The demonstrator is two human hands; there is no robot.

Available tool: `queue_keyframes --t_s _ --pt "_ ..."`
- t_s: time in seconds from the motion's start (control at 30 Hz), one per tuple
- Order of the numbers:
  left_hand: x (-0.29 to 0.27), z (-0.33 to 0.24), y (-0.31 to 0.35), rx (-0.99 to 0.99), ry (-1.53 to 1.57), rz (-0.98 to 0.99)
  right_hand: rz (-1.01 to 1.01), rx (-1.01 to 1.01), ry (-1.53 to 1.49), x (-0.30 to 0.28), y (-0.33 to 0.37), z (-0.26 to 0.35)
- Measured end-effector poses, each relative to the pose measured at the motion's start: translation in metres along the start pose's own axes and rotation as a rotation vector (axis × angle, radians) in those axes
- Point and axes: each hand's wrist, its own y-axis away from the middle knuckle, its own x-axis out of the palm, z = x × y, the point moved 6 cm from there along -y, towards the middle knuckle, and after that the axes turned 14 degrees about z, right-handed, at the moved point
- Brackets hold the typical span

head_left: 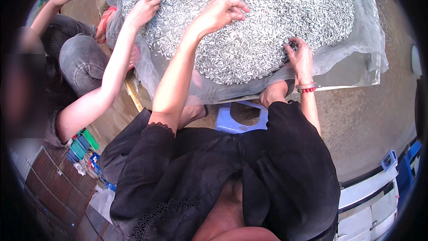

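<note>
On a low tabletop (356, 73), across a thin translucent mesh sheet (371, 29), lies a wide pile (267, 31) of small, glossy, elongated silvery-white pieces with dark streaks. Left hand (226, 12) over mid-pile, half open, fingers loosely bent, thumb apart from index; can't tell if it touches or holds any pieces. Right hand (299, 57) at the pile's near right edge, thumb and fingers curved, gap between. Red beaded bracelet (306, 90) on right wrist. Co-worker's hand (143, 11) at left edge.
</note>
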Motion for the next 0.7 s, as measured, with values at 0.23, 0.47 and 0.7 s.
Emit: queue_keyframes --t_s 0.23,0.47,0.7 --pt "0.085 -0.025 -0.014 0.098 -0.572 -0.254 0.102 0.031 -0.646 0.006 -0.006 -0.004" --pt "0.087 -0.013 -0.026 0.107 -0.379 -0.243 0.109 0.163 -1.219 -0.007 0.008 -0.013" --pt "0.098 -0.016 -0.029 0.04 0.31 0.055 0.019 0.073 -1.04 -0.021 0.008 -0.018"
